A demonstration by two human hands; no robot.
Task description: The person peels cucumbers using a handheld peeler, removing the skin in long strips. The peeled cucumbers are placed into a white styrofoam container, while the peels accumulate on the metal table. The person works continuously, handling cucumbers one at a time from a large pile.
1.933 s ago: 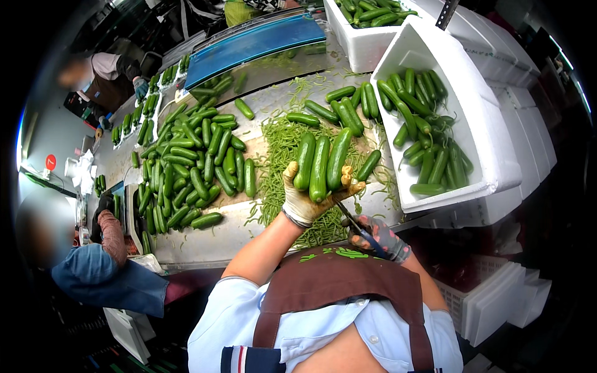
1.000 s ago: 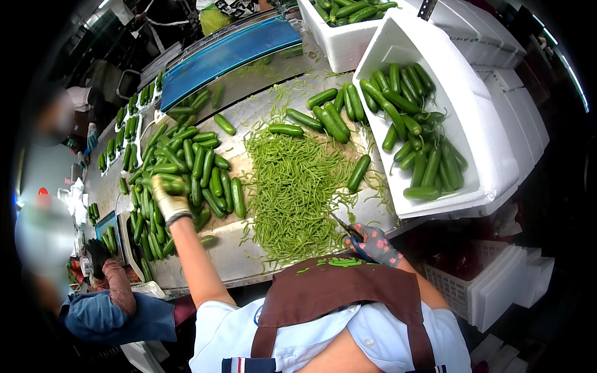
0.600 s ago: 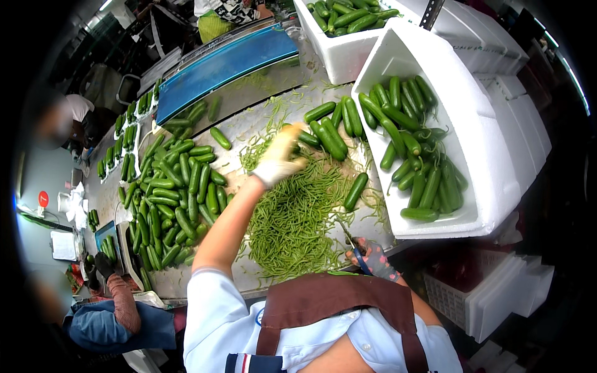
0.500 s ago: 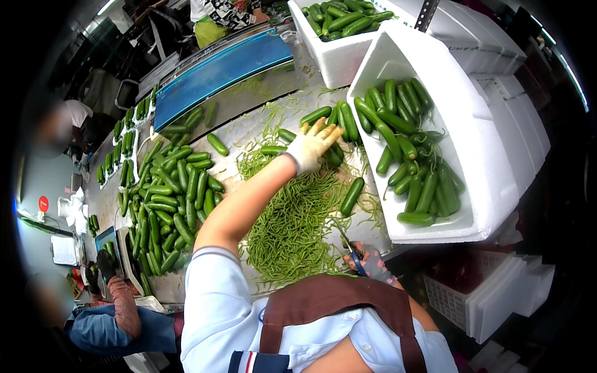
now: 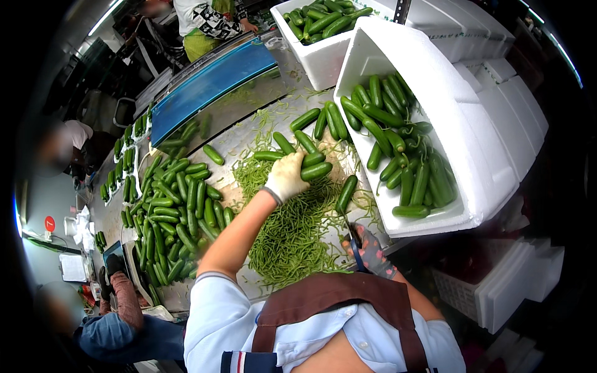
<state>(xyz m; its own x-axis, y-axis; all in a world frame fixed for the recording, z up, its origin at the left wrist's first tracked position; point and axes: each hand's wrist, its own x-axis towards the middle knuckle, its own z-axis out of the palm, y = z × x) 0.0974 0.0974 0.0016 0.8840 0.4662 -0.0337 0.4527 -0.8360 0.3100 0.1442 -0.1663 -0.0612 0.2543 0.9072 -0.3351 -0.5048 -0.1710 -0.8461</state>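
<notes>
My left hand [image 5: 287, 174] in a cream, stained glove grips cucumbers [image 5: 314, 170] above a thick layer of thin green trimmings [image 5: 286, 242] on the metal table [image 5: 230, 112]. My right hand [image 5: 372, 252], in a grey glove with pink spots, holds dark-handled scissors [image 5: 353, 239] near the table's front edge; their blades point toward a lone cucumber [image 5: 346, 193]. A big pile of cucumbers [image 5: 183, 217] lies left of the trimmings. More lie just behind my left hand, beside an open white foam box [image 5: 454, 93] of cucumbers with curly stems at the right.
A second foam box [image 5: 317, 65], a blue-topped metal strip [image 5: 205, 81] and trays of cucumbers [image 5: 112, 177] border the work area. One co-worker [image 5: 124, 317] is at the lower left, others [image 5: 81, 143] [image 5: 205, 25] farther back. A white crate [image 5: 454, 280] sits below the table at right.
My left hand held cucumbers centrally, moved to the left pile, then reached right with spread fingers; now it is closed on cucumbers. The scissors stay in my right hand.
</notes>
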